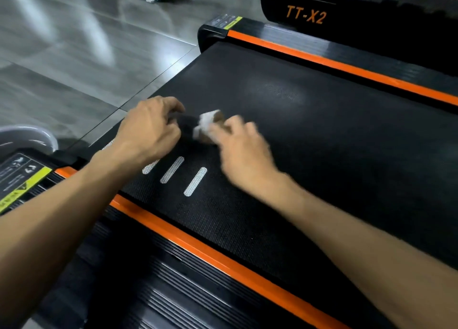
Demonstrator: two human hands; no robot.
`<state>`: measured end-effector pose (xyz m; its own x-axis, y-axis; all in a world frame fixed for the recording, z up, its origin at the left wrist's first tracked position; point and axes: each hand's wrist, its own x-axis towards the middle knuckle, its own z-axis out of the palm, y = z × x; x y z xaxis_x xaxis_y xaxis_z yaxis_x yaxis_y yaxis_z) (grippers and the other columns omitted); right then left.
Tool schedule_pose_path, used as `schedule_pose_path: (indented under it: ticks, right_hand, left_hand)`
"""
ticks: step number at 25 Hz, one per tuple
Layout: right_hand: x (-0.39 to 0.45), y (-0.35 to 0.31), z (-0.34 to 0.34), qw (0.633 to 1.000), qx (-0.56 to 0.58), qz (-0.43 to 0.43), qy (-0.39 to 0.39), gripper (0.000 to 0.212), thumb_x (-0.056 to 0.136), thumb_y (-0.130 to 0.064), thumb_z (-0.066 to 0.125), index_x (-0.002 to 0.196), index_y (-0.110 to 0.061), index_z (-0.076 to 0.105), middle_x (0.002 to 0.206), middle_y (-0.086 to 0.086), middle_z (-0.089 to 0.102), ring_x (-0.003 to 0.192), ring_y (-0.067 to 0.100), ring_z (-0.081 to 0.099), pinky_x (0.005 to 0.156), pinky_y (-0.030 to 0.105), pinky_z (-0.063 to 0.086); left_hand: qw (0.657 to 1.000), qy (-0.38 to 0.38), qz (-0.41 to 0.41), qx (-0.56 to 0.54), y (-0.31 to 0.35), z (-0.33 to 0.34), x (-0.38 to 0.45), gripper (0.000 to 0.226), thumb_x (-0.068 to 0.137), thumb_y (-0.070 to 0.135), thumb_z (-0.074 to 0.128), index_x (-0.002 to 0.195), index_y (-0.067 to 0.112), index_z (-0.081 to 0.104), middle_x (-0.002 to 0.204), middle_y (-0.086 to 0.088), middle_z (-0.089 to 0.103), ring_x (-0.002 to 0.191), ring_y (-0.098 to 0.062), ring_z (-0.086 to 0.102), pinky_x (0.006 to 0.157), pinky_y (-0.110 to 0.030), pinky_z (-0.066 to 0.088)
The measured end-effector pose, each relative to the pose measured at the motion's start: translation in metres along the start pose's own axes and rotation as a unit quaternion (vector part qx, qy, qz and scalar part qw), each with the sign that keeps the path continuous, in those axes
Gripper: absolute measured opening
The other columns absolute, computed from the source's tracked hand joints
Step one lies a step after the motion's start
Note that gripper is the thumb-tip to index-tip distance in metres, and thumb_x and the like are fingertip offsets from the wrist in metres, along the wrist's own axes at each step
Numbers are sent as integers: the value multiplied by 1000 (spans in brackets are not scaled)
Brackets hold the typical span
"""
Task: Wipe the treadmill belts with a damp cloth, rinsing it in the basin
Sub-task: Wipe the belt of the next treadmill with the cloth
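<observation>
the small white cloth [207,124] is gripped, it seems through the blur, at the fingertips of the right hand [244,152] on the belt [322,135], and should be pressed flat and drawn in overlapping strokes, while the left hand [148,128], loosely curled just beside it, holds nothing.

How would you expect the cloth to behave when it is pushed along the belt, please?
The cloth looks bunched into a small wad under the right hand, so it is probably soft and floppy, not stiff. It seems light for its size. The belt shows a fine textured weave, so the cloth will likely drag a little rather than glide.
</observation>
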<state>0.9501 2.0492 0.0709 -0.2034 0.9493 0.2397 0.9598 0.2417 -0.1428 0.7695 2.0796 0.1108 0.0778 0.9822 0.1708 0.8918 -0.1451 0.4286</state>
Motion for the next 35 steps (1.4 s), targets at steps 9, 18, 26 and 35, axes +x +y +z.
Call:
schedule_pose_path:
  ticks: [9, 18, 26, 35]
  right_hand:
    - [18, 9, 9, 995, -1, -93, -23, 51, 90, -15, 50, 135, -40, 53, 128, 3, 47, 106, 30, 45, 87, 41, 48]
    - [13, -12, 9, 988, 58, -134, -47, 33, 92, -16, 51, 122, -22, 62, 129, 6, 45, 103, 30, 43, 80, 42, 47]
    - [79, 189, -15, 973, -52, 224, 14, 52, 90, -14, 48, 139, -32, 49, 132, 14, 45, 115, 41, 44, 95, 48, 44]
    - [106, 84, 24, 988, 93, -107, -61, 54, 89, -15, 44, 136, -42, 53, 129, 1, 49, 104, 29, 46, 92, 37, 42]
  left_hand:
    - [1000, 3, -4, -10, 0, 2, 0, 37, 84, 12, 48, 115, 18, 67, 114, -15, 68, 107, -33, 62, 93, -40, 49]
    - [999, -1, 6, -45, 18, 15, 4, 41, 79, 21, 45, 115, 21, 65, 116, -10, 66, 108, -32, 60, 94, -42, 49]
    - [996, -78, 37, -27, 43, 34, 8, 36, 94, 29, 53, 130, 25, 57, 131, -1, 58, 122, -25, 52, 102, -37, 42]
    - [973, -185, 92, 102, 44, 60, 7, 55, 102, 43, 30, 154, 31, 17, 164, -3, 6, 151, -21, 3, 120, -43, 9]
